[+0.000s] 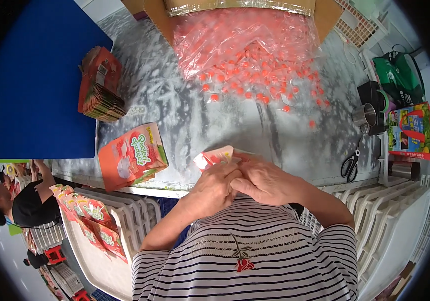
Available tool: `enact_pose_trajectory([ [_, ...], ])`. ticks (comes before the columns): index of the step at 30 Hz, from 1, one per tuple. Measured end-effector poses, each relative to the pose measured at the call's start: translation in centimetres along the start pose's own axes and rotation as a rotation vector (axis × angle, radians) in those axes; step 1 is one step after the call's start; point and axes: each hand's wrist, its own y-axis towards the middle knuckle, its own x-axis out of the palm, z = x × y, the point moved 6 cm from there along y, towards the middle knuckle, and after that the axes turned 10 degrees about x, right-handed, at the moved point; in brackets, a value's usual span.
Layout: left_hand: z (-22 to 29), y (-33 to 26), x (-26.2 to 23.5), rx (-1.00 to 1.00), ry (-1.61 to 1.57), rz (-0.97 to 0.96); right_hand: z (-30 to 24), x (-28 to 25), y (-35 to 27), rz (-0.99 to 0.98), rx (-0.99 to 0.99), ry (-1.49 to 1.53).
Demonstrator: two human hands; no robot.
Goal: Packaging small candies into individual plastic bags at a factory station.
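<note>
My left hand and my right hand meet in front of my chest at the table's near edge. Both are closed on a red and white printed pouch, whose upper part shows beyond the fingers. My hands hide the rest of it. To the left lies a small pile of flat red pouches. Farther back, small orange-red balls in clear individual wrappers spill over the grey table from a clear plastic liner in a cardboard box.
A thick stack of pouches stands beside a blue panel. Black-handled scissors and a metal cup sit at the right. White crates flank me; filled pouches rest on the left tray. Another person works at far left.
</note>
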Motion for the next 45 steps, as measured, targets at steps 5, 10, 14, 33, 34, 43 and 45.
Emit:
enact_pose_trajectory([
  [5,0.8,-0.1,-1.3,-0.058,0.161,0.023,6.9,-2.7,1.2,0.39,0.242,0.597],
  [10,0.8,-1.3,-3.0,-0.11,0.216,0.152,14.4,-6.1,4.6,0.696,0.283,-0.105],
  [14,0.4,-2.4,-3.0,-0.167,0.207,0.192,16.7,-4.2,7.9,0.609,0.302,-0.465],
  [33,-1.0,-2.4,-3.2,-0.192,0.179,0.218,17.1,-1.6,11.0,0.562,0.281,-0.222],
  [34,-1.0,-2.6,-3.3,-0.193,0.178,0.224,17.1,-1.7,11.9,0.557,0.27,-0.22],
  [43,-0.9,-3.7,-3.6,-0.231,0.16,0.261,14.8,-0.6,15.3,0.678,0.306,-0.447],
  [45,-1.0,-3.7,-3.6,-0.235,0.159,0.248,15.0,0.1,14.9,0.611,0.304,-0.424],
])
